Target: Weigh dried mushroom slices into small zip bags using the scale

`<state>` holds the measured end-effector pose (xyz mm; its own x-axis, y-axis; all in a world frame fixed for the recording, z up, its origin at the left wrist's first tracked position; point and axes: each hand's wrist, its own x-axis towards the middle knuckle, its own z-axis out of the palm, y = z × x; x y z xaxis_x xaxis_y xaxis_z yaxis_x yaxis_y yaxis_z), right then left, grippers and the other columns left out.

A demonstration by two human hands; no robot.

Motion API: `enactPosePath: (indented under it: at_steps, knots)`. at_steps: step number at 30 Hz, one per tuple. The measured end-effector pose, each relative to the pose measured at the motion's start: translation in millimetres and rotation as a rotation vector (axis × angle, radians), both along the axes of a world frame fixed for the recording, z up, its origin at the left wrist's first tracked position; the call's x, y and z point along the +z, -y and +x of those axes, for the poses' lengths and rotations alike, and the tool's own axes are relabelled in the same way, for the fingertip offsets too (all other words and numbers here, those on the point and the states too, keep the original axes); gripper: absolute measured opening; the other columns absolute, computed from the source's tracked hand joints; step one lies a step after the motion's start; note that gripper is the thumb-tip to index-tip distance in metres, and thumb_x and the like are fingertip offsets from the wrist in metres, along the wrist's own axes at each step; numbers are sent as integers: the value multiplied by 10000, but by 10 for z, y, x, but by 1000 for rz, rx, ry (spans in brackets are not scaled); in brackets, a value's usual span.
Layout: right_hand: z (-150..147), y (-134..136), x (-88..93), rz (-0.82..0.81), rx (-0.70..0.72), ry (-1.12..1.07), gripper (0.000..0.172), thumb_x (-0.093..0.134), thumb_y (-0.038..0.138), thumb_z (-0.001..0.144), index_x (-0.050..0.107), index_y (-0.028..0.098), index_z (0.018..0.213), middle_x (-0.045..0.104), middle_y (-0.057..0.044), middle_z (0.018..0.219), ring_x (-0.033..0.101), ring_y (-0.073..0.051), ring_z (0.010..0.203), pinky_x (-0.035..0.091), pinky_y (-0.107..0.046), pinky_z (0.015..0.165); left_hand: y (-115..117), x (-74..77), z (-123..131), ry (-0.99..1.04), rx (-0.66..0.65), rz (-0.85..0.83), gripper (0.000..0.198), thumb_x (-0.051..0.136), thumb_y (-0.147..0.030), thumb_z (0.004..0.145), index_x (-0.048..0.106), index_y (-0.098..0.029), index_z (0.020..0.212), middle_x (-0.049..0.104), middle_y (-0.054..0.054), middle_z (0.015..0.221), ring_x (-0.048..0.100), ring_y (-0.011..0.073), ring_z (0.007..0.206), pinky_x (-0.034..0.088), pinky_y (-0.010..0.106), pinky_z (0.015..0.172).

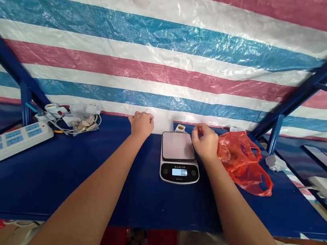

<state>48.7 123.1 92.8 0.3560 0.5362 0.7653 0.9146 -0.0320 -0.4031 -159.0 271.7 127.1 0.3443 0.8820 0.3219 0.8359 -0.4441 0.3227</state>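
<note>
A digital kitchen scale (178, 147) lies on the blue table, its lit display reading 0.0 and its plate bare. My left hand (142, 124) is beyond the scale's upper left, by the striped sheet, fingers curled together; what they hold, if anything, is too small to make out. Beside the scale's right edge is my right hand (206, 141), thumb and fingers bent inward in a pinch, with nothing I can name in it. Behind the scale, between both hands, stands a small white object with a yellow centre (179, 128).
A crumpled red plastic bag (242, 160) lies right of my right hand. Far left are a white power strip (11, 143) and a clear bag of tan pieces (85, 124) among cables. Blue metal posts (276, 134) and a striped plastic sheet (156, 70) close off the table's back.
</note>
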Motion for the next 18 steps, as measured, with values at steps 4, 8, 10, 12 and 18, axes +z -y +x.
enactPosePath:
  at_steps: [4, 8, 10, 12, 18]
  knots:
    - [15, 8, 15, -6, 1, -18, 256, 479, 330, 922, 689, 188, 958, 766, -98, 809, 716, -257, 739, 518, -374, 771, 461, 281, -300, 186, 12, 218, 294, 493, -320, 1020, 735, -260, 1175, 754, 69, 1212, 611, 297, 1220, 404, 492, 1064]
    - [-7, 7, 20, -10, 6, -28, 254, 470, 310, 921, 680, 185, 991, 765, -101, 835, 707, -256, 763, 510, -375, 791, 1188, 247, -1003, 389, 49, 321, 270, 543, -399, 978, 736, -239, 1078, 755, 42, 998, 672, 215, 935, 506, 355, 899]
    - [-28, 7, 15, -15, 10, -23, 236, 473, 293, 914, 676, 189, 974, 755, -90, 813, 698, -247, 755, 506, -368, 799, 1514, 33, -1392, 425, 168, 156, 291, 572, -444, 938, 740, -240, 1061, 762, 28, 952, 660, 192, 816, 514, 304, 751]
    - [-41, 3, 6, -24, 11, -18, 222, 478, 278, 908, 675, 190, 959, 739, -79, 780, 688, -240, 742, 499, -358, 795, 1720, -225, -1692, 453, 288, -55, 347, 559, -507, 910, 734, -235, 1036, 762, 25, 889, 662, 200, 758, 508, 292, 655]
    - [-13, -18, -22, -54, -1, -23, 229, 480, 255, 901, 686, 175, 962, 724, -76, 748, 671, -240, 719, 482, -354, 782, 1798, -536, -1846, 350, 277, -111, 405, 512, -534, 915, 721, -228, 1077, 771, 72, 971, 709, 247, 856, 533, 324, 727]
